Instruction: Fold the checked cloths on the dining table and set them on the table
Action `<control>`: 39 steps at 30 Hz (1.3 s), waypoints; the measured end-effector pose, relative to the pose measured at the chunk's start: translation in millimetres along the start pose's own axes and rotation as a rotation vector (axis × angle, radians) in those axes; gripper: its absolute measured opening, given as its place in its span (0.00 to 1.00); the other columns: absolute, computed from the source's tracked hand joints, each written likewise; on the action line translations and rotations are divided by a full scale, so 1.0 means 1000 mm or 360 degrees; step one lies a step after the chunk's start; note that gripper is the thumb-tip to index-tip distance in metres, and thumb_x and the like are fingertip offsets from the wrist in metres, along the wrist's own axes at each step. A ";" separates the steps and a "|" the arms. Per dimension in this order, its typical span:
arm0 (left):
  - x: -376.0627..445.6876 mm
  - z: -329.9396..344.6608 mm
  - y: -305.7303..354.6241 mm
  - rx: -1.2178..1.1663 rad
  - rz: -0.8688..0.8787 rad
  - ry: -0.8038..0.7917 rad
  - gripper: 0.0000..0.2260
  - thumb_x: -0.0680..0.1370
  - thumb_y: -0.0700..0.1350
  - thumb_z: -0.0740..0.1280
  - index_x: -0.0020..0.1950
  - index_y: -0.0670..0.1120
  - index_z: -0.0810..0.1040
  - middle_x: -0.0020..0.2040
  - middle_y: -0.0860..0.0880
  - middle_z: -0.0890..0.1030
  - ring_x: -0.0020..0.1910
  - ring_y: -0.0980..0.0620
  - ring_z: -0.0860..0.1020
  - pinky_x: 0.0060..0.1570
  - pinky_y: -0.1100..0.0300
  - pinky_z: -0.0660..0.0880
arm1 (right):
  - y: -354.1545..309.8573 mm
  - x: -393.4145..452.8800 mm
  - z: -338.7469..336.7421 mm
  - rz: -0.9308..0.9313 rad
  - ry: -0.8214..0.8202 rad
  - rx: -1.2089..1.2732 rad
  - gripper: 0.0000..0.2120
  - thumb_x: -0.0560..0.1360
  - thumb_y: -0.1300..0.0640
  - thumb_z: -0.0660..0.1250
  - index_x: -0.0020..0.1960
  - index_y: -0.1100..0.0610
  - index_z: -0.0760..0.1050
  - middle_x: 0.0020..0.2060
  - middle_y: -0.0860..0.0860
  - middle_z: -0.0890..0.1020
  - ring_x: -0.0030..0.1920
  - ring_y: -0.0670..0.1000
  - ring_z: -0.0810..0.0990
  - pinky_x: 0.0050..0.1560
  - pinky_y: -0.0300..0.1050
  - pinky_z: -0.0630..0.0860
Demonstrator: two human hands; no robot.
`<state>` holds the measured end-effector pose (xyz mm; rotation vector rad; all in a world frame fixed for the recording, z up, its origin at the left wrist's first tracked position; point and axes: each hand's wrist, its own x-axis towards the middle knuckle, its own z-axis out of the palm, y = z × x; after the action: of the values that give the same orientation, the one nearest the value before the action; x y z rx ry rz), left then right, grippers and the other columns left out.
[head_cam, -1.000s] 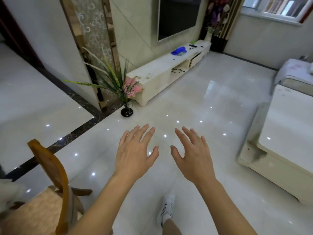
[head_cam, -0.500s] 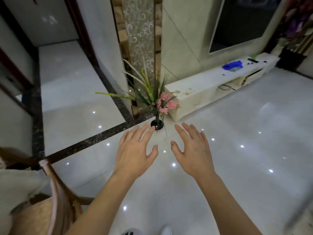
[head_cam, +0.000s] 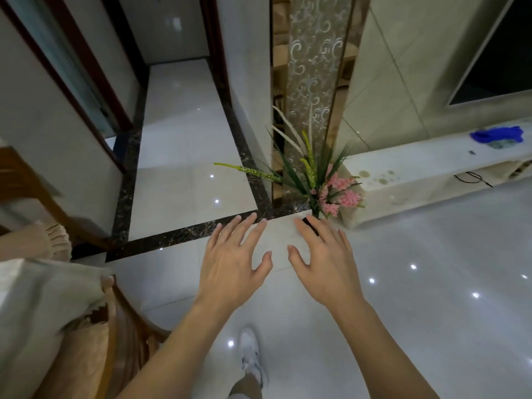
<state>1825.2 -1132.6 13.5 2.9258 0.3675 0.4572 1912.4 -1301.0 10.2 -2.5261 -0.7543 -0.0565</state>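
Fingers spread and holding nothing, the left hand [head_cam: 230, 269] and right hand [head_cam: 326, 264] hover palm-down above the glossy tiled floor [head_cam: 431, 254]. No checked cloth shows; a wooden chair [head_cam: 115, 326] stands at lower left, a flower vase [head_cam: 322, 182] beyond the fingertips.

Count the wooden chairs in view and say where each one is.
2. One chair stands at the lower left, with a cloth draped over it. Another chair is at the left edge, only partly in frame. More may lie out of view.
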 end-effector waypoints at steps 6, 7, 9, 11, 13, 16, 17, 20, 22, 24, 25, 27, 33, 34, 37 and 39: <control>0.055 0.018 -0.072 -0.0026 -0.0164 0.0032 0.26 0.78 0.58 0.58 0.74 0.51 0.70 0.74 0.50 0.72 0.74 0.47 0.68 0.75 0.47 0.62 | -0.033 0.094 0.042 -0.0141 -0.0112 -0.0049 0.32 0.76 0.37 0.48 0.76 0.46 0.64 0.76 0.49 0.67 0.77 0.53 0.60 0.77 0.58 0.54; 0.066 0.021 -0.086 -0.0037 -0.0190 0.0031 0.26 0.78 0.59 0.58 0.74 0.51 0.71 0.74 0.50 0.72 0.74 0.47 0.68 0.75 0.47 0.62 | -0.041 0.112 0.049 -0.0158 -0.0141 -0.0062 0.32 0.76 0.37 0.48 0.77 0.46 0.63 0.76 0.49 0.66 0.78 0.53 0.59 0.77 0.57 0.53; 0.089 0.024 -0.114 -0.0046 -0.0246 0.0023 0.26 0.78 0.59 0.58 0.74 0.52 0.70 0.74 0.50 0.72 0.74 0.47 0.69 0.74 0.46 0.63 | -0.057 0.148 0.063 -0.0202 -0.0192 -0.0097 0.31 0.76 0.37 0.49 0.77 0.46 0.63 0.76 0.49 0.66 0.78 0.53 0.59 0.77 0.57 0.53; 0.114 0.026 -0.143 -0.0045 -0.0299 0.0029 0.26 0.77 0.59 0.58 0.74 0.52 0.70 0.74 0.50 0.72 0.73 0.46 0.69 0.74 0.45 0.63 | -0.075 0.184 0.078 -0.0245 -0.0220 -0.0117 0.30 0.77 0.38 0.52 0.76 0.47 0.63 0.76 0.50 0.66 0.78 0.53 0.60 0.77 0.58 0.54; 0.136 0.025 -0.172 -0.0058 -0.0344 0.0060 0.26 0.77 0.59 0.58 0.74 0.51 0.70 0.74 0.50 0.72 0.73 0.46 0.69 0.73 0.44 0.64 | -0.094 0.217 0.092 -0.0298 -0.0214 -0.0121 0.29 0.77 0.38 0.53 0.76 0.47 0.64 0.75 0.49 0.67 0.77 0.53 0.61 0.77 0.58 0.54; 0.161 0.023 -0.208 -0.0056 -0.0400 0.0108 0.26 0.77 0.59 0.58 0.74 0.52 0.70 0.74 0.50 0.72 0.74 0.46 0.68 0.73 0.43 0.64 | -0.120 0.257 0.111 -0.0386 -0.0224 -0.0124 0.29 0.77 0.38 0.52 0.75 0.47 0.65 0.75 0.49 0.68 0.76 0.52 0.62 0.77 0.58 0.55; 0.168 0.022 -0.218 -0.0064 -0.0420 0.0121 0.26 0.77 0.59 0.58 0.74 0.52 0.70 0.74 0.50 0.72 0.74 0.46 0.68 0.73 0.43 0.63 | -0.128 0.269 0.117 -0.0411 -0.0236 -0.0126 0.28 0.77 0.39 0.53 0.75 0.47 0.65 0.75 0.49 0.68 0.76 0.52 0.62 0.76 0.57 0.55; 0.184 0.020 -0.247 -0.0092 -0.0498 0.0159 0.26 0.77 0.58 0.59 0.74 0.51 0.70 0.74 0.50 0.72 0.73 0.46 0.68 0.74 0.44 0.63 | -0.150 0.297 0.132 -0.0478 -0.0271 -0.0099 0.28 0.78 0.40 0.54 0.76 0.47 0.65 0.75 0.49 0.67 0.77 0.52 0.60 0.77 0.57 0.54; 0.192 0.019 -0.263 -0.0084 -0.0535 0.0171 0.26 0.77 0.59 0.58 0.74 0.51 0.70 0.74 0.49 0.72 0.74 0.46 0.68 0.74 0.44 0.62 | -0.163 0.314 0.141 -0.0511 -0.0324 -0.0081 0.28 0.78 0.40 0.55 0.77 0.46 0.63 0.76 0.49 0.65 0.78 0.52 0.58 0.77 0.57 0.52; 0.200 0.019 -0.279 -0.0079 -0.0569 0.0177 0.27 0.77 0.59 0.58 0.74 0.51 0.69 0.74 0.49 0.71 0.74 0.46 0.68 0.74 0.44 0.62 | -0.174 0.331 0.151 -0.0545 -0.0350 -0.0068 0.28 0.79 0.41 0.57 0.77 0.46 0.62 0.77 0.49 0.64 0.78 0.53 0.57 0.78 0.57 0.51; 0.204 0.019 -0.287 -0.0081 -0.0596 0.0183 0.26 0.77 0.59 0.58 0.74 0.51 0.69 0.74 0.49 0.71 0.74 0.46 0.67 0.74 0.44 0.62 | -0.179 0.339 0.156 -0.0563 -0.0348 -0.0057 0.28 0.79 0.42 0.57 0.77 0.46 0.63 0.77 0.49 0.65 0.78 0.53 0.58 0.78 0.58 0.52; 0.211 0.020 -0.301 -0.0077 -0.0648 0.0190 0.26 0.77 0.59 0.58 0.74 0.51 0.69 0.74 0.50 0.71 0.74 0.47 0.67 0.74 0.44 0.62 | -0.189 0.355 0.166 -0.0597 -0.0352 -0.0050 0.28 0.78 0.42 0.57 0.77 0.47 0.63 0.77 0.50 0.65 0.78 0.53 0.58 0.78 0.58 0.53; 0.241 0.030 -0.343 -0.0020 -0.0767 0.0178 0.26 0.77 0.58 0.61 0.74 0.52 0.69 0.74 0.50 0.71 0.74 0.47 0.67 0.74 0.46 0.59 | -0.215 0.410 0.196 -0.0716 -0.0412 -0.0018 0.28 0.79 0.41 0.57 0.77 0.46 0.62 0.77 0.50 0.64 0.78 0.53 0.58 0.78 0.58 0.53; 0.247 0.032 -0.351 -0.0002 -0.0797 0.0172 0.26 0.77 0.58 0.61 0.74 0.52 0.69 0.75 0.50 0.70 0.74 0.47 0.67 0.74 0.47 0.58 | -0.221 0.422 0.201 -0.0739 -0.0428 -0.0010 0.28 0.79 0.41 0.57 0.77 0.46 0.61 0.77 0.50 0.64 0.78 0.53 0.57 0.78 0.58 0.52; 0.267 0.033 -0.380 0.0067 -0.0892 0.0145 0.27 0.78 0.59 0.60 0.76 0.52 0.67 0.75 0.50 0.70 0.75 0.48 0.66 0.74 0.49 0.54 | -0.240 0.461 0.220 -0.0826 -0.0497 0.0021 0.28 0.80 0.41 0.57 0.78 0.46 0.59 0.78 0.49 0.62 0.79 0.52 0.55 0.79 0.56 0.50; 0.281 0.032 -0.401 0.0112 -0.0982 0.0148 0.27 0.78 0.60 0.59 0.76 0.53 0.67 0.75 0.50 0.69 0.75 0.48 0.66 0.75 0.49 0.54 | -0.255 0.489 0.235 -0.0912 -0.0541 0.0036 0.28 0.80 0.41 0.56 0.78 0.45 0.58 0.78 0.48 0.61 0.79 0.51 0.54 0.79 0.56 0.49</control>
<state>2008.2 -678.3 -14.6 2.6539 1.2614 0.4840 2168.8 -758.7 6.7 -2.2420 -1.5828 0.1904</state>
